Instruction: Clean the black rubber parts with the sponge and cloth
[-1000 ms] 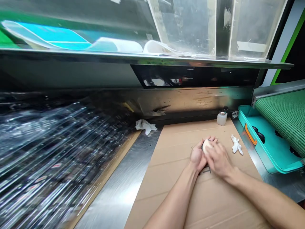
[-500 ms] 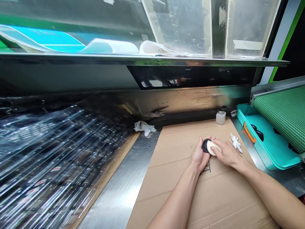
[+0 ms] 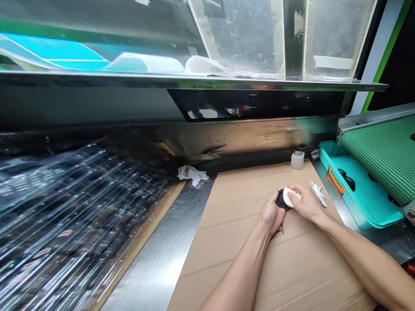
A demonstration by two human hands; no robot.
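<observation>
My left hand [image 3: 270, 214] grips a small round black part [image 3: 280, 200] just above the cardboard sheet [image 3: 246, 250]. My right hand [image 3: 306, 205] presses a cream-coloured pad [image 3: 288, 196] against the top of that black part. Both hands meet over the middle of the cardboard, and the fingers hide most of the black part.
A small white bottle [image 3: 297, 159] stands at the cardboard's far edge. A crumpled white cloth [image 3: 317, 192] lies by my right hand, another [image 3: 192, 174] near the back wall. A teal tray [image 3: 359, 194] with black parts sits right, under a green belt [image 3: 382, 151]. Clear plastic trays [image 3: 65, 224] fill the left.
My right hand has drawn back to the right, uncovering the black part under the cream pad. Both hands stay over the same spot on the cardboard.
</observation>
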